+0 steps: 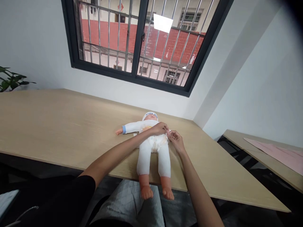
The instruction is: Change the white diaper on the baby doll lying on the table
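Note:
A baby doll (pixel 143 159) lies on its back on the wooden table (pixel 78 123), its bare feet jutting past the near edge. It wears white clothes and a white cap with blue lettering. Around its hips is a white diaper (pixel 155 145) with faint coloured prints. My left hand (pixel 161 128) reaches across the doll's belly, its fingers pinched at the right side of the waist. Close beside it, my right hand (pixel 175 139) pinches the diaper's edge there. The small pinkish bit between the fingertips is too small to make out clearly.
A barred window (pixel 132 75) is set in the wall behind the table. To the right stands another table (pixel 233 137) with a pink cloth (pixel 279 154) on it. Green plant leaves (pixel 11 78) show at the far left.

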{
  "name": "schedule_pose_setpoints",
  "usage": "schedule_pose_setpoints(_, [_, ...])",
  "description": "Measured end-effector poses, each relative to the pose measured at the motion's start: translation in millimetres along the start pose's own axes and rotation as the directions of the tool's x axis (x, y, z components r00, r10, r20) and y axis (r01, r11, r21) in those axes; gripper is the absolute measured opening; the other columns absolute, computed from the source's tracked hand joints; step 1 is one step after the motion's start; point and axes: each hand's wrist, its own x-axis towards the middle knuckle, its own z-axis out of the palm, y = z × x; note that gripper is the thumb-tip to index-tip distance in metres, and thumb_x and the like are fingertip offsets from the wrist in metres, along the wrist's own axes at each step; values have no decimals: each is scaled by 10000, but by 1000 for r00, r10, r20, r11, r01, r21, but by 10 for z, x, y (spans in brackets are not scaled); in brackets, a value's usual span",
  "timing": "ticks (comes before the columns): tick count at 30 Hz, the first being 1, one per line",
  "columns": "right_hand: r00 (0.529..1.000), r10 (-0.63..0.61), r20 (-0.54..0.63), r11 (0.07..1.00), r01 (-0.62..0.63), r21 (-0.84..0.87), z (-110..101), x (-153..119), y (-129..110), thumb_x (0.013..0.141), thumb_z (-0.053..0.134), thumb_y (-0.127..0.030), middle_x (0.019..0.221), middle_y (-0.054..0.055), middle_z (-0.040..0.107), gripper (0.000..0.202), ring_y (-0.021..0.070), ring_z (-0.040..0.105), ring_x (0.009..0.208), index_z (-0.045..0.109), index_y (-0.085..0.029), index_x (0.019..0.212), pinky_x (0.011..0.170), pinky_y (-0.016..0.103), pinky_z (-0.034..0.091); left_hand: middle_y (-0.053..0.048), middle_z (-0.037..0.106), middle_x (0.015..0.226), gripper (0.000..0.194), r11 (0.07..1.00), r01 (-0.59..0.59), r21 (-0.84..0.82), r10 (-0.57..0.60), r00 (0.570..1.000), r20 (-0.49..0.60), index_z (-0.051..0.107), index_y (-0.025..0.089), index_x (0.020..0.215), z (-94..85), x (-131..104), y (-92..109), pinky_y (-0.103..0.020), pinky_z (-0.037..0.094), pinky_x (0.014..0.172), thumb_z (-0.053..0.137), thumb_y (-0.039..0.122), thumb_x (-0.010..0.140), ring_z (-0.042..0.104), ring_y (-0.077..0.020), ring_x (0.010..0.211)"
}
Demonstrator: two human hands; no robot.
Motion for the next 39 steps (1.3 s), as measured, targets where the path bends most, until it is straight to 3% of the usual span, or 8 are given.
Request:
schedule_pose_setpoints(4, [1000,8,-11,1000,-8,7,-7,6,15,693,701,-384,793,14,580,238,137,525,749,584,-208,802,683,253,407,-52,668,705,90,1000,-17,11,17,1000,8,638,105,714,-18,-2,37,-233,468,624,576,97,649,599,-141,664])
schedule_pose_setpoints(11, [989,147,5,979,-146,145,-34,6,54,628,748,-379,857,18,614,327,153,560,805,578,-218,856,753,275,427,-43,644,766,117,994,-77,80,80,996,-32,614,117,756,-74,-45,128,-233,437,674,540,85,671,579,-148,760])
schedule_pose_setpoints(16, [987,163,10,979,-163,121,-8,-28,-32,633,728,-427,834,23,602,330,166,555,794,553,-216,816,718,279,442,10,563,731,164,974,-131,188,138,990,-28,556,146,854,-93,-150,286,-193,370,577,533,116,695,525,-113,680])
schedule_pose_setpoints(23, [991,122,56,971,-131,201,63,-40,-124,590,777,-324,764,-18,543,350,128,540,738,525,-225,810,758,276,449,25,544,713,157,988,-133,76,136,990,-27,497,161,855,-39,-150,309,-179,358,536,573,189,720,525,-106,653])
schedule_pose_setpoints(31, [996,74,41,990,-78,114,82,-47,-138,630,745,-330,771,-5,567,400,138,543,749,540,-238,961,723,264,448,-16,596,785,41,985,-129,113,132,991,-22,539,143,745,-138,-178,424,-199,407,637,545,182,736,550,-116,733])
schedule_pose_setpoints(35, [990,105,92,989,-114,99,61,-40,-120,692,685,-362,802,11,608,350,146,552,760,567,-230,994,724,266,437,-23,612,835,120,993,-74,92,72,997,23,555,143,794,-184,-187,489,-207,420,635,499,249,794,570,-118,724])
schedule_pose_setpoints(39, [983,180,33,974,-183,133,35,-6,-53,684,665,-344,739,-12,602,292,125,548,670,570,-232,936,689,261,438,-19,610,792,124,980,-78,182,79,997,2,550,144,759,-204,-191,520,-210,413,635,451,201,807,572,-128,732])
